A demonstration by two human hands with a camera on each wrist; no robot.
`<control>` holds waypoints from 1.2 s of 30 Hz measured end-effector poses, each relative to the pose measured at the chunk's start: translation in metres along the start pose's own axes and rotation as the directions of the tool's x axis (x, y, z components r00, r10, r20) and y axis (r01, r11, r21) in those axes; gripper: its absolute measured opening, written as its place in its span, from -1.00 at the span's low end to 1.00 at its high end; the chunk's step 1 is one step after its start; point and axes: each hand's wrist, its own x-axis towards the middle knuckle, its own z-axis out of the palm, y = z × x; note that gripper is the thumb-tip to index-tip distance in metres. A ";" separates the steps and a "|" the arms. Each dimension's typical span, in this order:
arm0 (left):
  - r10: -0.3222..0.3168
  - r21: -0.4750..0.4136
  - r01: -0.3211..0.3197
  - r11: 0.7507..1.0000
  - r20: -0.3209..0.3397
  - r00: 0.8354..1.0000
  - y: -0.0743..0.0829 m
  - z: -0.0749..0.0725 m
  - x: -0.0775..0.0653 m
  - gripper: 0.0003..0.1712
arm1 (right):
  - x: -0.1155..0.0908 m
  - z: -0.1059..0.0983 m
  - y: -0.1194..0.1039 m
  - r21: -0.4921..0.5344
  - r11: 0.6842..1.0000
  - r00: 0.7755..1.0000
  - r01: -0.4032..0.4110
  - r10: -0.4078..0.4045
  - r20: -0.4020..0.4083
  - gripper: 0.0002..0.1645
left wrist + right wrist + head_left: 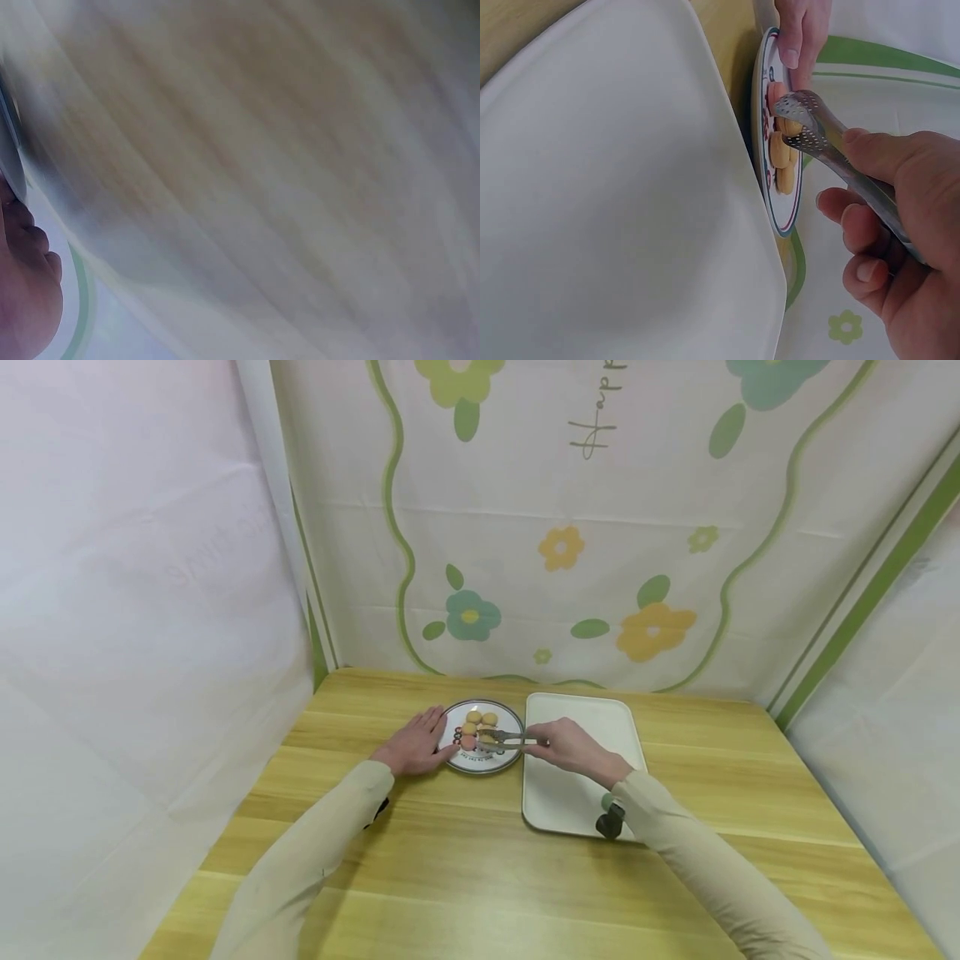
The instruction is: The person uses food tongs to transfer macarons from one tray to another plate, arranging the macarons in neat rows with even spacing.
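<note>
A round white plate (513,720) with a dark-edged rim bears several yellow macarons (474,717) and a pink macaron (468,742). My left hand (412,746) rests against the plate's left side, its fingers straight and its thumb at the rim. From the other side, my right hand (567,746) grips metal tongs (855,180) with perforated tips. Those tips stand apart at a yellow macaron (789,126) beside the pink one in the right wrist view. Whether they press on it cannot be told. The left wrist view shows only part of the left hand (30,292) at its edge.
A white rectangular tray (581,718) lies right of the plate, below the right forearm. Both stand on a wooden table (465,868). A flower-printed cloth (517,593) hangs behind the table, with pale cloth at both sides.
</note>
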 end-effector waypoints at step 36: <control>0.008 0.012 -0.008 1.000 -0.004 1.000 -0.002 0.002 0.001 0.03 | 0.004 0.003 0.000 0.015 0.998 0.998 -0.058 0.058 0.001 -0.72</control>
